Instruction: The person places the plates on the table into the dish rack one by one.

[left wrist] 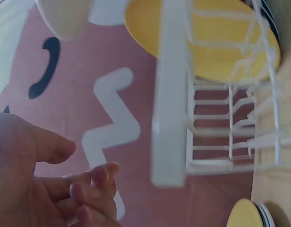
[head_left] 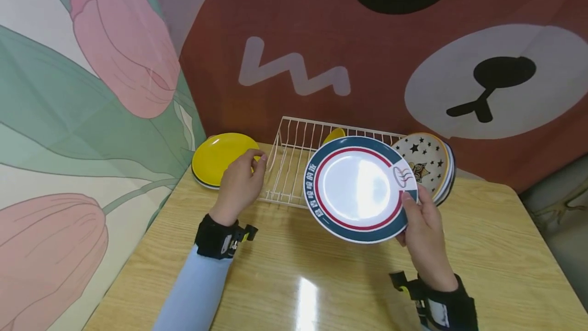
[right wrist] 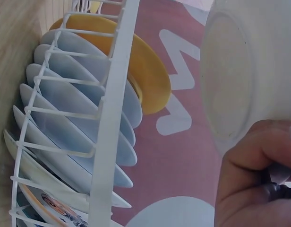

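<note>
My right hand (head_left: 424,226) grips a white dinner plate (head_left: 358,191) by its right edge, thumb on the face. The plate has a blue-green rim with white lettering, a red ring and a bowl drawing. It is raised in front of the white wire dish rack (head_left: 312,123), face towards me; its pale underside (right wrist: 228,75) shows in the right wrist view. My left hand (head_left: 241,183) holds nothing, fingers loosely bent, at the rack's left end. In the head view it overlaps the yellow plate (head_left: 218,157) on top of a stack.
Several white plates (right wrist: 84,101) and a yellow plate (right wrist: 152,71) stand slanted in the rack. At its right end is a star-patterned plate (head_left: 415,155) with others behind it. The wooden table (head_left: 285,259) meets a printed cloth backdrop (head_left: 376,66) at the back.
</note>
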Available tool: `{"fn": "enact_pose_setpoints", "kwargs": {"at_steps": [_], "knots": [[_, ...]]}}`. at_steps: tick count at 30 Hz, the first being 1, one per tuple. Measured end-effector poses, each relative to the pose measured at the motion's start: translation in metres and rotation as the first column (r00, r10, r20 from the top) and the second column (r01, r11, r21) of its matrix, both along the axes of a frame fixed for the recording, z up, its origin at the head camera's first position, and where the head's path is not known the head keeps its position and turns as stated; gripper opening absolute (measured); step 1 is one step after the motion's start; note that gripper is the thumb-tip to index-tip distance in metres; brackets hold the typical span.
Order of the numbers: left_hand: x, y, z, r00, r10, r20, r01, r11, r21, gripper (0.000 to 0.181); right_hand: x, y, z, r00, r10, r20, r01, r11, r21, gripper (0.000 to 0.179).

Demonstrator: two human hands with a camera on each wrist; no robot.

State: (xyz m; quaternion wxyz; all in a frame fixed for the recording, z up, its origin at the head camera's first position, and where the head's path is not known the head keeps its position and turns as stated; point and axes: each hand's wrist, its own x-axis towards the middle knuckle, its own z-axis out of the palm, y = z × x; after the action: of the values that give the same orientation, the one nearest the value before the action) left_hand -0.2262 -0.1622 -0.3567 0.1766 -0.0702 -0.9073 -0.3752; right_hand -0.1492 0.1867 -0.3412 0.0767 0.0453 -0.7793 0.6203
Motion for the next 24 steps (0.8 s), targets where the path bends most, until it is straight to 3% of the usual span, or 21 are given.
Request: {"fn": "enact_pose_setpoints", "kwargs": {"at_steps": [5,9,12,16,24], "knots": [[-0.005,-0.004,-0.011,0.992,0.043,0.118,-0.025,0.988,-0.152,0.047,0.001,0.003,0.002,0.999,-0.036,0.021,0.037,0.998,-0.052,0.053],[-0.010,-0.004,-0.023,0.964,0.015,0.265,0.059,0.961,-0.268,0.047,0.000,0.003,0.002,0.995,-0.087,0.042,0.091,0.990,-0.104,0.055],[-0.013,-0.004,-0.030,0.945,-0.009,0.327,0.113,0.947,-0.301,0.042,-0.001,0.003,0.001,0.993,-0.108,0.051,0.115,0.979,-0.170,0.056],[-0.015,-0.002,-0.032,0.941,-0.013,0.337,0.125,0.941,-0.314,0.037,-0.002,0.004,0.002,0.987,-0.154,0.049,0.161,0.959,-0.233,0.056],[-0.017,-0.001,-0.031,0.945,-0.018,0.327,0.134,0.933,-0.335,0.037,-0.004,0.013,0.007,0.970,-0.241,0.031,0.240,0.934,-0.263,0.052]]}}
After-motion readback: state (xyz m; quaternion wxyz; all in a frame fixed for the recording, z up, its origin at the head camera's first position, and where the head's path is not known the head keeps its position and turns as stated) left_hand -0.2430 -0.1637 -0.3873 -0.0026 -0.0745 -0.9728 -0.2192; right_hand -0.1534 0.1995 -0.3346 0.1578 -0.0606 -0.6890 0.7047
